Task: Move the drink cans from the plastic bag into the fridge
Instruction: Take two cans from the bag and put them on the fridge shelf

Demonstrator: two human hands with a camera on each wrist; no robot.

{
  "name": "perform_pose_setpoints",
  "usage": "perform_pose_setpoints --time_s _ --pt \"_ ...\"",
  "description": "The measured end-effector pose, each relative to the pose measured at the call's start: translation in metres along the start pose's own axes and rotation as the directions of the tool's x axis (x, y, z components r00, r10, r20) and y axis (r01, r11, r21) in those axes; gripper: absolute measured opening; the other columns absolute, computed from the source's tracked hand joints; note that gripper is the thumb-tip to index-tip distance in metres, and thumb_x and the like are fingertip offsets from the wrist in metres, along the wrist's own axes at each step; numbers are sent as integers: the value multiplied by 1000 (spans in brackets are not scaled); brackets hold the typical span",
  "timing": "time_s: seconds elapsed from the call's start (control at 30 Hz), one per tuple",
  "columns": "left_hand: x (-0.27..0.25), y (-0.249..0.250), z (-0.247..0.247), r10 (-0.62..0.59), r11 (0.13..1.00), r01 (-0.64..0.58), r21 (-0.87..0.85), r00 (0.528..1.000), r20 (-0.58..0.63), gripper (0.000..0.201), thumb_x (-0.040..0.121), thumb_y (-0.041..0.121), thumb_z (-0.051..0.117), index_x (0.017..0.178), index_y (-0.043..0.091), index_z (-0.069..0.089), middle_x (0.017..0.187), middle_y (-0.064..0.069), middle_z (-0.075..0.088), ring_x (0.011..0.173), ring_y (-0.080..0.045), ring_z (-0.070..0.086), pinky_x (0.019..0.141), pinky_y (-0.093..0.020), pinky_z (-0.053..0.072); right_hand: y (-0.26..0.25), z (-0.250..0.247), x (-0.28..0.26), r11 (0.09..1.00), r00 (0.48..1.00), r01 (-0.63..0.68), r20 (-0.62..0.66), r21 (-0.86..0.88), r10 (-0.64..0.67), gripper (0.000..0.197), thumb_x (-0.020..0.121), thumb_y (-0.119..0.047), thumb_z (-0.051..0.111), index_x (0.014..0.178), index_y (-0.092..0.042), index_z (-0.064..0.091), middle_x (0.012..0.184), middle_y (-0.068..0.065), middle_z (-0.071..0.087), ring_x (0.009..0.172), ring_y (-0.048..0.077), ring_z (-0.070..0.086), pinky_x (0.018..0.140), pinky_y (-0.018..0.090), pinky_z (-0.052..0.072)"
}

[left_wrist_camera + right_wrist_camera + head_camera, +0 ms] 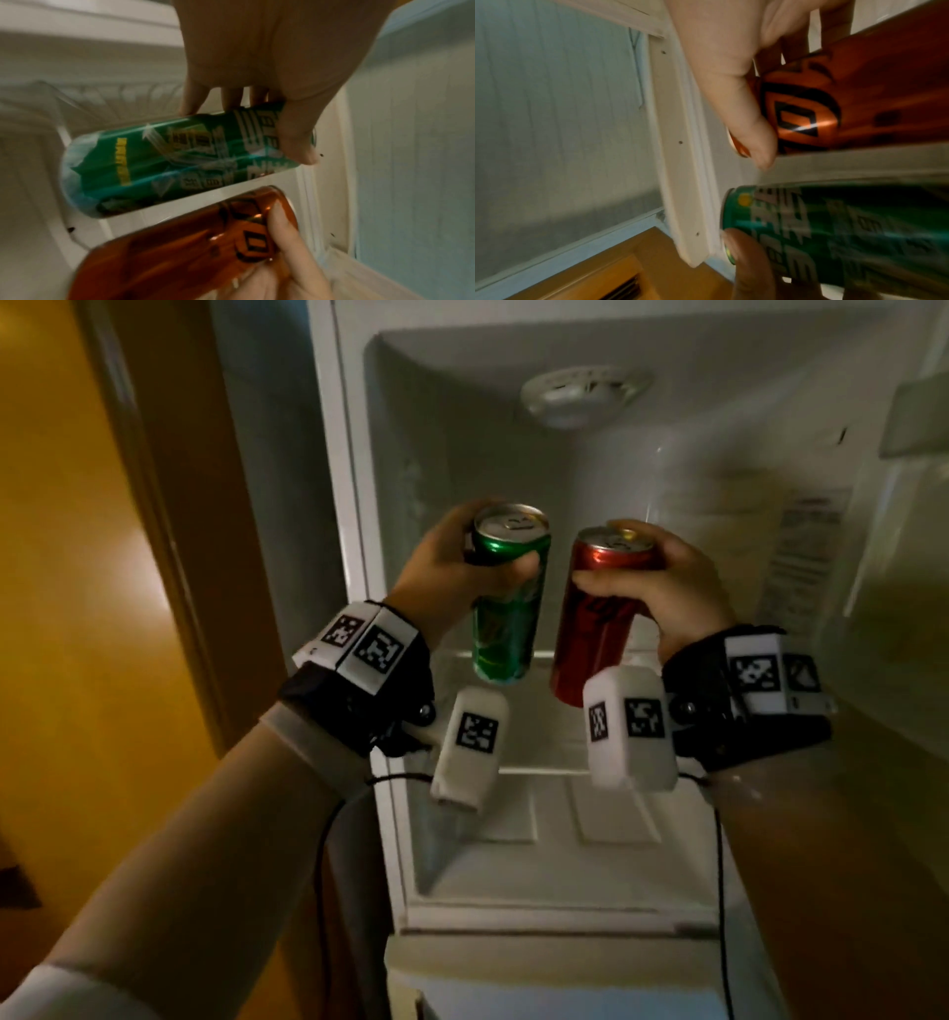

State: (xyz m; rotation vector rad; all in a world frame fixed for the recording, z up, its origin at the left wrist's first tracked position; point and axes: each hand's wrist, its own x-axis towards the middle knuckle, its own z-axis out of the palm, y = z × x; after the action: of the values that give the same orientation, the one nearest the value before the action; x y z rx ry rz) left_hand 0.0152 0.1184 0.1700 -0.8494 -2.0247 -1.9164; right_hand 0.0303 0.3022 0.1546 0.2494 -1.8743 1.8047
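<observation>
My left hand (452, 572) grips a tall green can (506, 608) near its top, thumb across the front. Beside it my right hand (662, 588) holds a tall red can (595, 629) the same way. Both cans are upright, held side by side and apart, just inside the open fridge (513, 469) above a clear shelf (544, 660). The left wrist view shows the green can (180, 162) under my left hand (272, 81), with the red can (185, 243) below it. In the right wrist view my right hand (731, 81) holds the red can (847, 97), the green can (834, 233) lower. No plastic bag is in view.
The fridge's white inner walls surround the cans, with a round dial (580, 392) on the ceiling. Its open door (904, 557) stands on the right. Below the shelf is a lower compartment (539, 855). A wooden door frame (149, 505) and a yellow wall lie to the left.
</observation>
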Motion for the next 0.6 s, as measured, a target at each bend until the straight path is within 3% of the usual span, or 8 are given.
perform_pose_setpoints --time_s 0.13,0.2,0.3,0.43,0.53,0.6 --pt "76 -39 9 -26 999 23 -30 994 -106 45 77 3 66 120 9 53 87 9 60 76 -3 59 56 -14 52 34 4 76 998 999 -50 1 33 50 38 57 -7 81 85 -28 67 94 -2 70 95 19 66 90 36 52" --pt "110 -57 14 -57 998 58 5 987 -153 40 77 5 67 115 7 56 83 8 60 72 -3 58 51 -14 49 48 6 113 996 996 -86 18 11 86 47 57 -12 82 99 -26 65 105 2 69 100 20 65 92 37 51" --pt "156 -79 14 -110 992 121 41 970 -217 25 76 9 70 100 7 63 82 0 63 74 -12 60 62 -25 49 64 7 164 986 984 -154 80 -70 159 75 52 -27 85 121 -17 56 115 6 66 103 22 64 96 42 50" --pt "204 -95 7 -183 965 224 135 948 -262 49 72 24 75 116 9 59 107 -8 66 98 -24 64 83 -38 53 75 16 204 963 946 -250 187 -104 266 62 80 -16 66 135 -18 38 121 8 54 112 23 53 98 40 43" --pt "230 -107 -1 -194 962 235 140 947 -255 34 76 20 72 107 14 60 103 -7 64 99 -28 63 88 -39 51 88 21 229 957 943 -282 165 -64 289 50 87 -8 56 134 -3 39 136 20 47 129 33 44 105 41 36" --pt "243 -116 -6 -216 957 257 134 941 -262 18 75 21 72 90 21 63 102 -7 65 99 -30 63 92 -45 51 98 26 242 953 941 -302 154 -23 302 48 87 -5 54 132 0 41 138 23 46 126 36 46 102 40 39"
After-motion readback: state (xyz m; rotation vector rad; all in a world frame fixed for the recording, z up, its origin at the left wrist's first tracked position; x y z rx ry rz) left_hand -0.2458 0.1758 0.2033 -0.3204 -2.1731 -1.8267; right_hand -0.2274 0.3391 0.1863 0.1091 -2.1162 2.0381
